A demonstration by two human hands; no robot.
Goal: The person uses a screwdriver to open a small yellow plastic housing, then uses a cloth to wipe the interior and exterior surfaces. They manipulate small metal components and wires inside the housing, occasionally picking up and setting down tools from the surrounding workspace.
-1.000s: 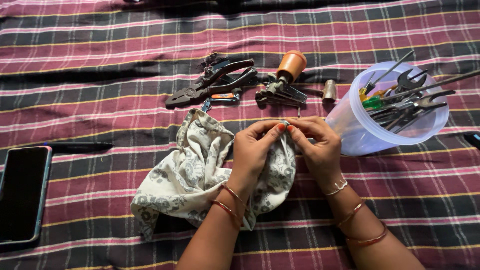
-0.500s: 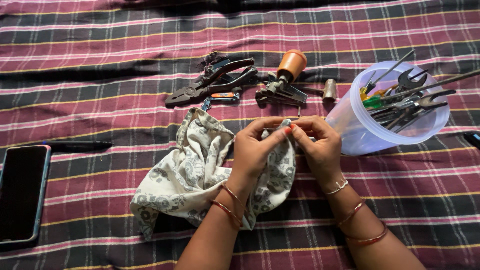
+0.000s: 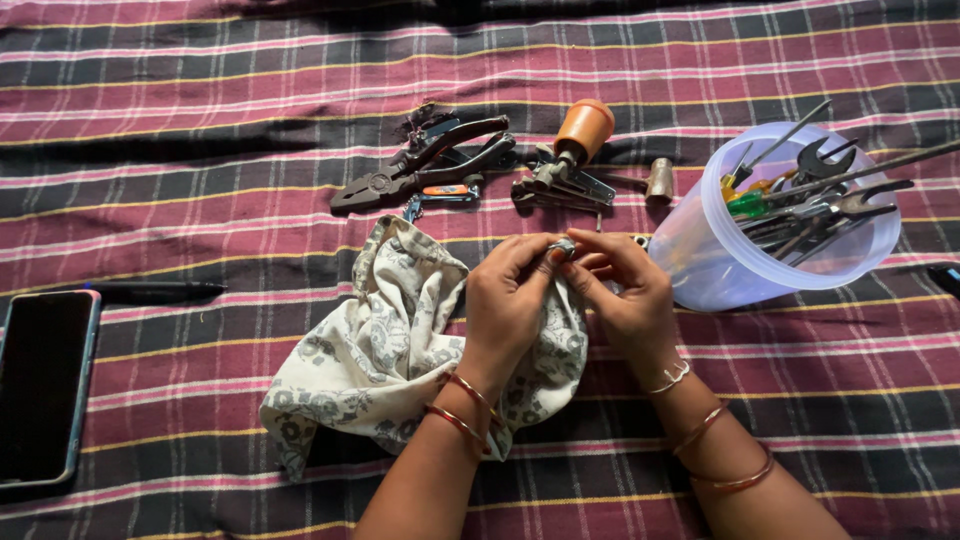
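Note:
My left hand point(image 3: 512, 300) and my right hand point(image 3: 625, 295) meet fingertip to fingertip over a cream patterned cloth point(image 3: 385, 345) that lies on a striped maroon blanket point(image 3: 200, 130). Between the fingertips of both hands sits a small shiny metal piece point(image 3: 563, 246), pressed against a fold of the cloth. The cloth bunches under both palms and spreads out to the left. Bangles ring both wrists.
Beyond the hands lie dark pliers point(image 3: 420, 165), a tool with an orange handle point(image 3: 577, 140) and a small metal cylinder point(image 3: 659, 180). A clear plastic tub point(image 3: 730, 255) of wrenches and screwdrivers stands at the right. A phone point(image 3: 40, 385) and a black pen point(image 3: 150, 291) lie at the left.
The fingers have shifted slightly on the small metal piece and cloth; the hands stay in the same place.

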